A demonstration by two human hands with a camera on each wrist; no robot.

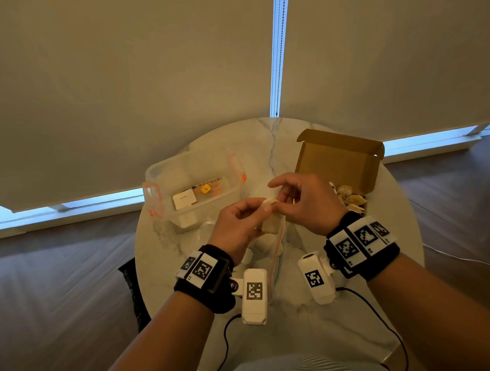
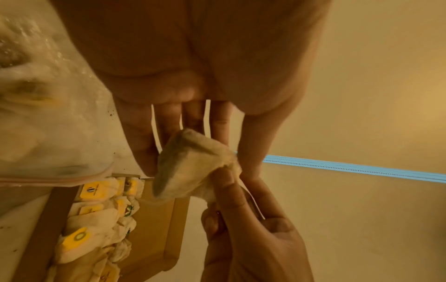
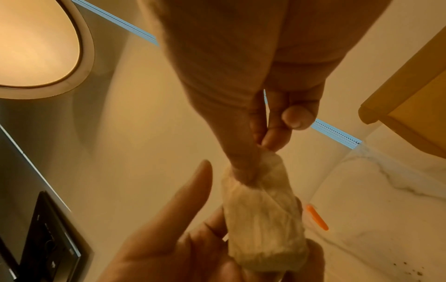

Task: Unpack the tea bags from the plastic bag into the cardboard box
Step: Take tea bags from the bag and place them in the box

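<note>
Above the middle of the table [image 1: 264, 140], my left hand [image 1: 237, 227] and right hand [image 1: 305, 202] both pinch one tea bag [image 3: 263, 219]; its long axis seems to run between them.

tub [image 1: 165, 174] left, cardboard box [image 1: 340, 159] right

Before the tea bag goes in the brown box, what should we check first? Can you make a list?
1. Tea bag held: ok, the left hand and right hand both pinch it.
2. Cardboard box open: ok, lid stands up.
3. Room in the box: ok, bare bottom shows beside the packed tea bags.
4. Bag clear of the plastic bag: ok.
5. Tea bag torn or leaking: cannot tell.
6. Path to the box free: ok.
</note>
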